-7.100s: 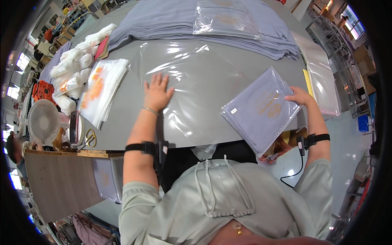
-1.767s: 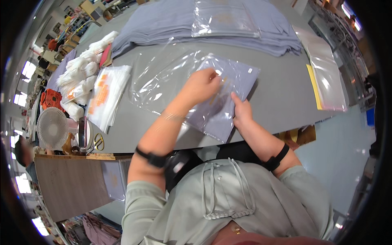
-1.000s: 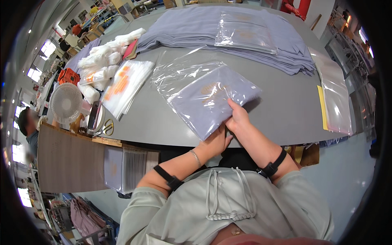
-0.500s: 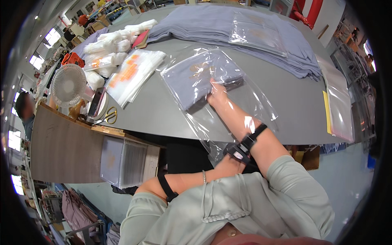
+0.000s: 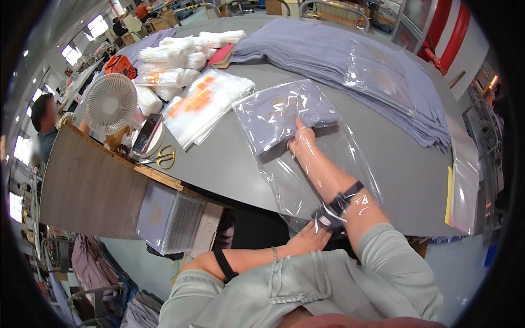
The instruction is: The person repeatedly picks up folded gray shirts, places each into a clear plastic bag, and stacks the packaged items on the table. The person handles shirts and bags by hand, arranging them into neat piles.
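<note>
A folded grey-blue garment [image 5: 281, 112] lies inside a clear plastic bag [image 5: 350, 158] on the table, reaching into the bag's far end. My right hand [image 5: 302, 141] is inside the bag, closed on the garment's near fold with the thumb on top. Clear film covers much of my right forearm. My left hand [image 5: 309, 240] is at the bag's near, open end, beside the black strap device on my right wrist; its fingers are together at the film edge, partly hidden by glare.
Stacked grey-blue cloth [image 5: 306, 44] covers the table's far side, with a bagged garment [image 5: 377, 79] on top. White printed bags [image 5: 210, 104], a fan [image 5: 109, 104], a phone [image 5: 146, 134] and scissors [image 5: 164, 157] are left. Clear bags [image 5: 465, 186] hang over the right edge; packed garments [image 5: 169, 218] stand below left.
My view has shifted, so the table appears lower and further right. The garment sits closer against the bag's far edge, and the film there looks straighter. Both hands stay on the same things.
</note>
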`<action>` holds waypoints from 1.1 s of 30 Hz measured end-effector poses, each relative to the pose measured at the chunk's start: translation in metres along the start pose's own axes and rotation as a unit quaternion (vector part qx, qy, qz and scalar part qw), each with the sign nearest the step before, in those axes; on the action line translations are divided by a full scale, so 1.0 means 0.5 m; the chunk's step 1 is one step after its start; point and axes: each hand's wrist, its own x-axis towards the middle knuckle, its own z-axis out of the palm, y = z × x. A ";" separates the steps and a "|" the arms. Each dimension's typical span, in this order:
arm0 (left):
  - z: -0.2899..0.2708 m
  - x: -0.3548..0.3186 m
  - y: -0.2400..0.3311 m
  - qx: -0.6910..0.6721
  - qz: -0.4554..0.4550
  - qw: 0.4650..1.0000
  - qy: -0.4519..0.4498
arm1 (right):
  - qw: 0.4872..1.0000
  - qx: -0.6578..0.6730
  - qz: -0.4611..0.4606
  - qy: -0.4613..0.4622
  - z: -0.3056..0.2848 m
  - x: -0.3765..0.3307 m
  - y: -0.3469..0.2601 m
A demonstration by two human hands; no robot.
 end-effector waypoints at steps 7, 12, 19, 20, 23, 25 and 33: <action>0.011 -0.005 -0.014 0.030 -0.018 0.985 0.167 | 0.932 -0.317 0.111 -0.138 -0.007 -0.022 -0.117; 0.030 -0.010 -0.013 -0.047 0.045 0.993 0.096 | 0.919 -0.286 0.210 -0.170 -0.008 -0.074 -0.066; 0.033 -0.018 -0.015 -0.034 0.090 0.980 0.174 | 0.973 -0.176 0.081 -0.125 -0.031 -0.082 0.005; 0.031 -0.018 -0.013 0.007 0.099 0.966 0.237 | 0.972 -0.193 0.076 -0.110 -0.046 -0.090 -0.017; 0.022 -0.013 -0.006 0.013 0.115 0.966 0.231 | 0.970 -0.138 0.116 -0.165 -0.089 -0.117 -0.089; 0.014 -0.012 -0.002 0.002 0.053 0.983 0.176 | 0.930 -0.276 0.155 -0.187 -0.092 -0.128 -0.114; -0.009 0.000 0.000 -0.018 -0.038 0.999 -0.005 | 0.656 -0.730 -0.105 -0.163 -0.012 -0.144 -0.115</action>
